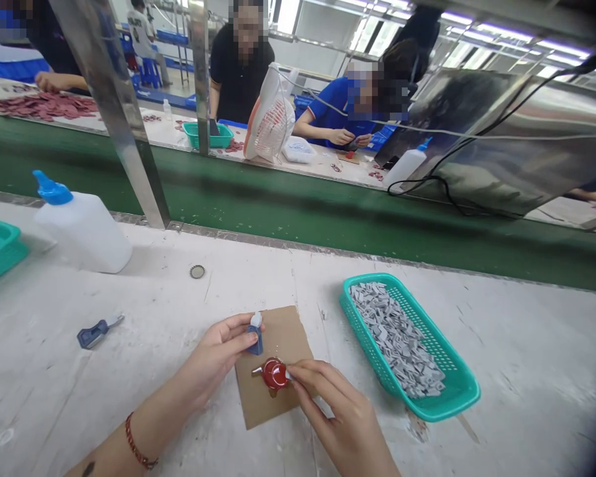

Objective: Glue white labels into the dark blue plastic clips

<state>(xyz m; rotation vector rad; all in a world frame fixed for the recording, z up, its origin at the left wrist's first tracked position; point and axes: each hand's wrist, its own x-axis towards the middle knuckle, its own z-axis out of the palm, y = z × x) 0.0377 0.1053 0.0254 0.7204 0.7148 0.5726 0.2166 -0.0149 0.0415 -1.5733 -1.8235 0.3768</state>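
Note:
My left hand (223, 344) pinches a small dark blue plastic part (255, 340) upright, with a light grey piece (256, 319) at its top. In my right hand (325, 394), thumb and forefinger close on a small light grey piece (289, 375), mostly covered by the fingertips. That piece is at the right edge of a glossy red blob (274, 373); whether the red is liquid or a shallow cap, I cannot tell. Under the red lies a sheet of brown cardboard (291, 331). Right of it, a green basket (457, 397) holds many small grey pieces (397, 341).
Another dark blue part (93, 334) lies at left, near a white squeeze bottle (87, 232) with blue nozzle. A bottle cap (197, 271) sits behind the cardboard. A metal post (114, 112) and green divider (278, 218) separate my table from co-workers opposite.

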